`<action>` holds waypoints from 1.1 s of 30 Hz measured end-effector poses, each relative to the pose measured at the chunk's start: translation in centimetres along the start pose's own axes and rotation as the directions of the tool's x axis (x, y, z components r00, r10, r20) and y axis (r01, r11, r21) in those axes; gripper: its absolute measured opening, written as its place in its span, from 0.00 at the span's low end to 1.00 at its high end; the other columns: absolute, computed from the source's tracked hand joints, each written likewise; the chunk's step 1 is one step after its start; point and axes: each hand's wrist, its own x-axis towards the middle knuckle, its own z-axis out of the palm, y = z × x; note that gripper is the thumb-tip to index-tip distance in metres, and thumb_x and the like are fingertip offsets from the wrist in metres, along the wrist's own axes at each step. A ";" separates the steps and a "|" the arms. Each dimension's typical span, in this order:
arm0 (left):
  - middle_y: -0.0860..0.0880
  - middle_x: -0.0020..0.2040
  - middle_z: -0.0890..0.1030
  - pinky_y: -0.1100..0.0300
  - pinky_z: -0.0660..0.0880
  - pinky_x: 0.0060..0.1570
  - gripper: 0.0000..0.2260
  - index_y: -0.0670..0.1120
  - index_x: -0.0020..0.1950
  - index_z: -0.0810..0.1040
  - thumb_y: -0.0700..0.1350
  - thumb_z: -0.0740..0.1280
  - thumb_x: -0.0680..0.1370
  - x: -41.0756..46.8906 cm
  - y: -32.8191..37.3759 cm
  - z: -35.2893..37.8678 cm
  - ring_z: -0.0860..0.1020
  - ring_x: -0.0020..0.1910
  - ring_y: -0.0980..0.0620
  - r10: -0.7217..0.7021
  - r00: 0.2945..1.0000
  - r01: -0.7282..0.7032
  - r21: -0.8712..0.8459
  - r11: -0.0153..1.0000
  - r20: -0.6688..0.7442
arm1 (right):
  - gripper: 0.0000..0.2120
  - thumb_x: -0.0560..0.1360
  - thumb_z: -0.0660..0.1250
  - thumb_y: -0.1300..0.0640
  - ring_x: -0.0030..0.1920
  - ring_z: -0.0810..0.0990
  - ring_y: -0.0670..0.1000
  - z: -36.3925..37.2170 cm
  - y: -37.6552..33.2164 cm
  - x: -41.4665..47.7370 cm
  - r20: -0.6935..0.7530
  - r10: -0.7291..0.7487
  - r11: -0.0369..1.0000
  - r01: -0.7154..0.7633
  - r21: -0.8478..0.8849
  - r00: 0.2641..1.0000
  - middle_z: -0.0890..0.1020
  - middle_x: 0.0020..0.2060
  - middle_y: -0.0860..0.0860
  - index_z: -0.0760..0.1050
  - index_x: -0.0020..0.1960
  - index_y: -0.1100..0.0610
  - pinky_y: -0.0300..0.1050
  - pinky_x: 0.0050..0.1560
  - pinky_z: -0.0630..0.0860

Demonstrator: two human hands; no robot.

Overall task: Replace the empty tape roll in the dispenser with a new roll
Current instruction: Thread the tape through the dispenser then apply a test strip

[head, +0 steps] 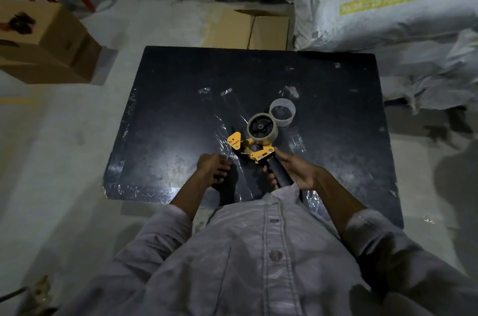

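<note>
Two rolls: a full clear tape roll sits on the hub of the yellow tape dispenser; the empty core stands on the black tabletop, just beside the roll at its 1 o'clock.
Dispenser position: a little toward 5 o'clock from the tabletop's centre, with the handle pointing at the person.
Right hand: wrapped round the black handle, gripping it.
Left hand: at the dispenser's 8 o'clock, near its yellow guard plate, fingers curled; whether it pinches a clear tape end cannot be told.
Stage: the new roll looks seated; threading the tape end through the front probably comes next.
Handling: the dispenser seems rigid and light enough for one hand, and the handle is the safe hold, away from any cutting edge at the front. The film is likely thin, sticky and quick to fold on itself, so pinch the end by its edges. The core looks light and crushable.
</note>
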 end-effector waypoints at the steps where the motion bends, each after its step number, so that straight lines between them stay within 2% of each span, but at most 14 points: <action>1: 0.41 0.45 0.86 0.56 0.73 0.36 0.13 0.35 0.55 0.88 0.45 0.71 0.83 0.1 0.0 0.2 0.79 0.36 0.45 0.010 1.000 -0.010 0.016 1.000 0.005 | 0.33 0.84 0.68 0.32 0.46 0.82 0.55 -0.1 -0.1 -0.2 0.014 0.002 0.999 -0.003 0.046 1.000 0.81 0.48 0.57 0.80 0.62 0.63 0.51 0.50 0.85; 2: 0.41 0.45 0.86 0.57 0.73 0.36 0.13 0.36 0.54 0.88 0.45 0.71 0.84 0.1 0.0 0.3 0.79 0.36 0.45 0.018 1.000 -0.018 0.029 0.999 0.015 | 0.29 0.83 0.73 0.36 0.45 0.84 0.55 0.0 -0.3 -0.4 0.028 0.002 0.996 -0.004 0.090 1.000 0.82 0.49 0.57 0.80 0.61 0.63 0.50 0.48 0.86; 4: 0.41 0.46 0.87 0.57 0.73 0.35 0.12 0.37 0.52 0.87 0.45 0.70 0.84 0.2 0.1 0.4 0.79 0.35 0.45 0.024 0.999 -0.024 0.032 0.999 0.022 | 0.23 0.76 0.83 0.47 0.36 0.83 0.52 1.0 -0.8 -0.7 0.077 0.013 0.994 -0.021 0.108 0.997 0.82 0.47 0.56 0.80 0.58 0.62 0.44 0.34 0.84; 6: 0.40 0.45 0.87 0.57 0.74 0.35 0.12 0.37 0.52 0.86 0.45 0.70 0.84 0.6 0.1 0.2 0.79 0.35 0.45 0.021 1.000 -0.021 0.025 0.999 0.004 | 0.18 0.76 0.82 0.52 0.29 0.77 0.46 2.4 -1.2 -0.7 0.109 0.024 0.995 -0.034 0.094 0.994 0.80 0.43 0.54 0.78 0.56 0.61 0.37 0.25 0.77; 8: 0.41 0.45 0.87 0.56 0.74 0.37 0.11 0.37 0.52 0.86 0.45 0.70 0.83 0.8 0.0 -0.1 0.80 0.36 0.44 0.008 1.000 -0.008 0.044 0.999 0.003 | 0.14 0.82 0.77 0.52 0.27 0.73 0.44 3.0 -1.3 -0.6 0.119 0.017 0.993 -0.031 0.118 0.993 0.77 0.40 0.52 0.77 0.57 0.61 0.35 0.24 0.72; 11: 0.41 0.44 0.87 0.57 0.75 0.37 0.10 0.39 0.50 0.87 0.45 0.71 0.83 0.9 -0.5 -0.8 0.81 0.37 0.44 -0.021 1.000 0.020 0.085 0.996 0.014 | 0.19 0.77 0.83 0.54 0.27 0.71 0.43 3.5 -0.7 -0.6 0.177 -0.026 0.988 -0.002 0.154 0.984 0.74 0.37 0.50 0.77 0.57 0.61 0.36 0.24 0.72; 12: 0.42 0.42 0.87 0.57 0.75 0.37 0.10 0.39 0.49 0.87 0.45 0.71 0.83 0.8 -0.5 -1.1 0.80 0.36 0.45 -0.026 0.999 0.024 0.091 0.996 0.019 | 0.20 0.76 0.84 0.53 0.26 0.70 0.43 3.7 -0.2 -0.7 0.182 -0.050 0.987 0.021 0.158 0.982 0.73 0.35 0.50 0.77 0.57 0.61 0.37 0.23 0.71; 14: 0.44 0.40 0.86 0.58 0.74 0.37 0.11 0.41 0.47 0.87 0.46 0.71 0.82 0.6 -0.1 -1.5 0.80 0.35 0.46 -0.024 0.999 0.019 0.107 0.994 0.046 | 0.19 0.81 0.78 0.45 0.25 0.68 0.43 4.0 0.6 -1.2 0.154 -0.092 0.985 0.067 0.159 0.984 0.72 0.33 0.49 0.76 0.56 0.59 0.37 0.22 0.70; 16: 0.44 0.40 0.86 0.58 0.74 0.38 0.11 0.40 0.48 0.88 0.47 0.71 0.82 0.3 0.8 -1.8 0.80 0.36 0.47 0.007 0.997 -0.017 0.132 0.991 0.073 | 0.25 0.84 0.68 0.33 0.23 0.66 0.43 4.3 1.2 -2.0 0.108 -0.119 0.988 0.107 0.115 0.987 0.70 0.31 0.48 0.76 0.54 0.57 0.37 0.21 0.67; 19: 0.44 0.43 0.87 0.57 0.75 0.39 0.11 0.40 0.51 0.89 0.45 0.69 0.82 0.0 2.8 -2.3 0.82 0.40 0.46 0.063 0.991 -0.083 0.171 0.982 0.118 | 0.36 0.80 0.60 0.21 0.23 0.66 0.44 5.1 1.7 -3.1 0.093 -0.152 0.988 0.151 0.025 0.984 0.68 0.31 0.49 0.77 0.52 0.56 0.38 0.22 0.65; 22: 0.42 0.45 0.89 0.56 0.76 0.39 0.12 0.39 0.53 0.88 0.43 0.67 0.80 0.2 4.4 -2.7 0.84 0.46 0.44 0.105 0.983 -0.134 0.203 0.970 0.149 | 0.37 0.80 0.56 0.19 0.24 0.65 0.45 6.3 2.0 -4.4 0.053 -0.177 0.980 0.181 -0.078 0.983 0.66 0.31 0.50 0.75 0.50 0.54 0.38 0.23 0.64; 26: 0.39 0.51 0.90 0.52 0.81 0.41 0.14 0.39 0.58 0.87 0.47 0.68 0.81 0.4 5.7 -2.5 0.86 0.48 0.43 0.179 0.966 -0.228 0.295 0.928 0.186 | 0.34 0.78 0.63 0.20 0.26 0.64 0.48 6.9 2.5 -5.6 -0.023 -0.237 0.954 0.229 -0.192 0.971 0.64 0.32 0.52 0.75 0.49 0.53 0.40 0.26 0.64; 30: 0.40 0.49 0.89 0.52 0.80 0.40 0.16 0.42 0.57 0.85 0.55 0.68 0.85 1.2 5.4 -2.5 0.86 0.42 0.44 0.225 0.968 -0.251 0.375 0.892 0.111 | 0.34 0.79 0.64 0.21 0.25 0.65 0.48 6.9 2.9 -6.0 -0.080 -0.247 0.960 0.232 -0.160 0.966 0.64 0.31 0.52 0.75 0.47 0.54 0.40 0.25 0.64; 33: 0.42 0.50 0.90 0.52 0.78 0.42 0.21 0.45 0.56 0.87 0.62 0.66 0.86 1.7 4.6 -3.5 0.84 0.43 0.45 0.233 0.972 -0.232 0.302 0.925 0.033 | 0.34 0.79 0.64 0.21 0.24 0.65 0.48 6.4 3.0 -5.9 -0.120 -0.251 0.964 0.237 -0.119 0.960 0.65 0.31 0.51 0.76 0.46 0.54 0.40 0.24 0.64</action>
